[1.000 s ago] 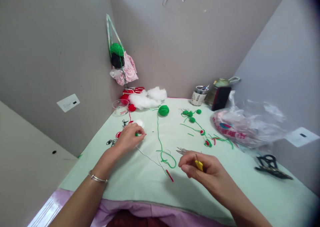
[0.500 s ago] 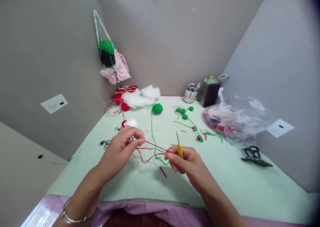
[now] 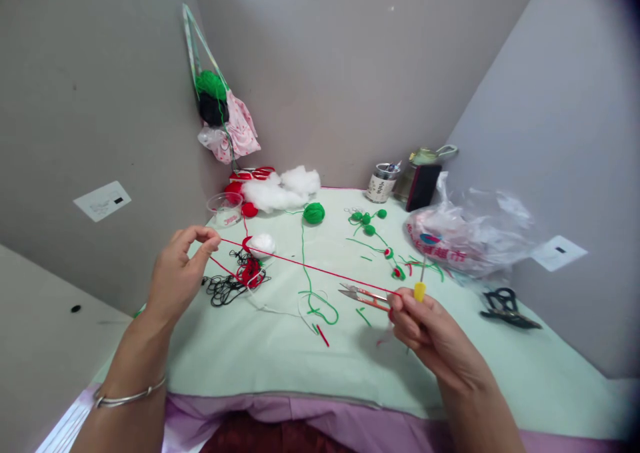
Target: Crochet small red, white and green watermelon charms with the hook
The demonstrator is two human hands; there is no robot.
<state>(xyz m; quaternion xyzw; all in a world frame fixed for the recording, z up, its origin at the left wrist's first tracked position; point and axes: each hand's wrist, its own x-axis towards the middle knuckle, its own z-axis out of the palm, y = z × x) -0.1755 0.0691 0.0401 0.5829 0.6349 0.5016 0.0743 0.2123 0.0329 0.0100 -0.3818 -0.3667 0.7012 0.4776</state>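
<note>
"Head camera, far left: what does the picture show?"

"Left hand, thumb and forefinger pinched on a strand of red yarn stretched above the bench to the opposite hand. Being gripped at both ends seems to hold it straight, free of the coils beneath."

"And those coils?"

"Black yarn, thin and loosely looped, touching a matted red tangle; a smooth white ball sits just behind. Farther back, fluffy white stuffing lies near a tightly wound green ball, perhaps set there out of the hands' way."

"Moving right?"

"Small green pieces, rounded, on trailing strands. Then the right hand, fingers closed on the red yarn. Snips, metal blades parted and pointing left, are tucked in the same grip; a yellow-handled tool with a thin metal shaft stands up there too, probably so neither need be put down."

"Far right?"

"Crinkled clear plastic bag, red print on its side, with dark-handled scissors lying nearby."
</note>
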